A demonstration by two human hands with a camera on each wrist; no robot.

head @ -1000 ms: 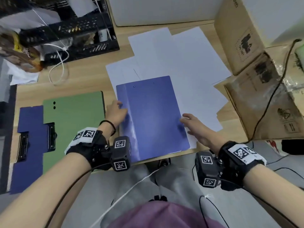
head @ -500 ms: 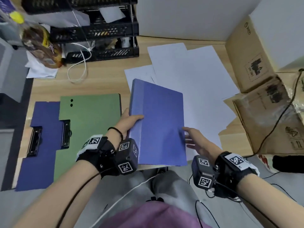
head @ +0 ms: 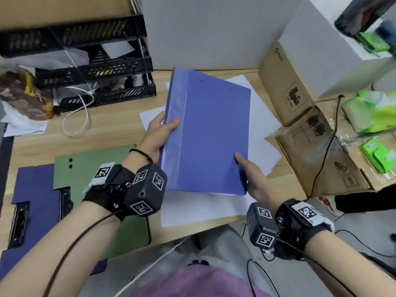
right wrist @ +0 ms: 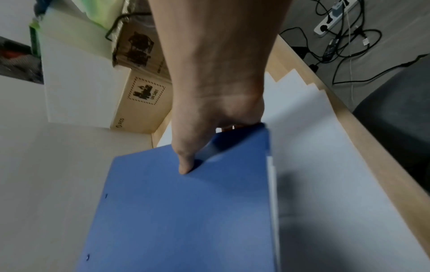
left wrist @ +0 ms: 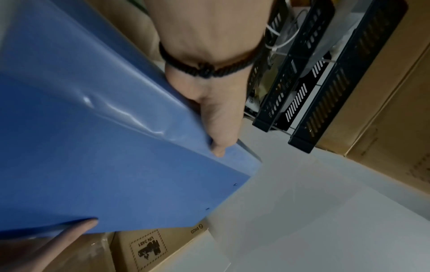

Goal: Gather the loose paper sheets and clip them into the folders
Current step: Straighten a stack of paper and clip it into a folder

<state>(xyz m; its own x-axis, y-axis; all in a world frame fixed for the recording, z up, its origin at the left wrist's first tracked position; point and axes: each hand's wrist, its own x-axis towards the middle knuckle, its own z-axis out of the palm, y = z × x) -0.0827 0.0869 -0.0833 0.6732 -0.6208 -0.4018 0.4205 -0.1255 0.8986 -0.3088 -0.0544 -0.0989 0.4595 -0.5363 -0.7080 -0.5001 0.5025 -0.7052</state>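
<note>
A closed blue folder (head: 207, 133) (left wrist: 97, 156) (right wrist: 186, 211) is held up off the desk, tilted. My left hand (head: 159, 130) (left wrist: 216, 117) grips its spine edge, thumb on the cover and fingers underneath. My right hand (head: 250, 172) (right wrist: 209, 119) pinches its near right corner, thumb on top. Several loose white sheets (head: 263, 129) (right wrist: 325, 165) lie spread on the wooden desk below and to the right of it. A green folder (head: 96, 168) and a dark blue folder (head: 36, 189) with black clips lie open at the left.
Black stacked trays (head: 96, 61) with a white cable stand at the back left. Cardboard boxes (head: 285, 82) and a white box (head: 334, 46) line the right side, with green packets (head: 375, 110) beyond. The desk's front edge (head: 192, 230) is near my lap.
The blue folder lay flat on the sheets; both hands have lifted it and tilted it up. My left hand moved from touching its edge to gripping the spine, my right took the corner.
</note>
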